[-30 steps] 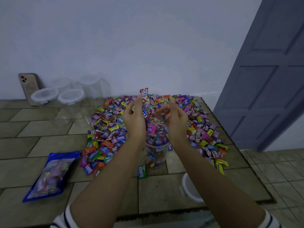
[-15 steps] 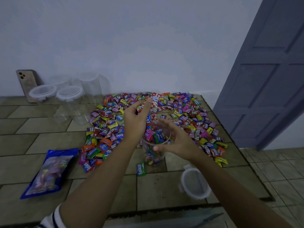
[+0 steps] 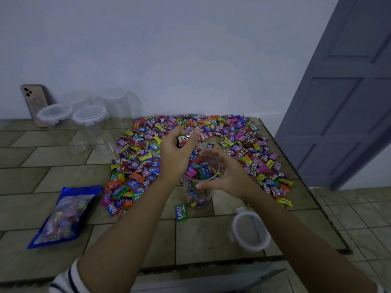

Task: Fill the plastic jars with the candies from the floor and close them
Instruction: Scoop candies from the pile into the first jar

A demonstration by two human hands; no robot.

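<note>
Clutching a fistful of wrapped candies point(image 3: 187, 138) in the curled fingers point(image 3: 178, 132) of the left hand point(image 3: 174, 155), just above and behind the mouth of the open plastic jar point(image 3: 198, 195). Steadying that jar with the right hand point(image 3: 229, 176), thumb and fingers wrapped round the rim, upright on the tiled floor point(image 3: 201, 240) at the near edge of the candy pile point(image 3: 237, 140), well stocked with sweets. Over to the right on the floor, the loose lid point(image 3: 250, 233); back-left by the wall, lidded empty jars point(image 3: 91, 123).
</note>
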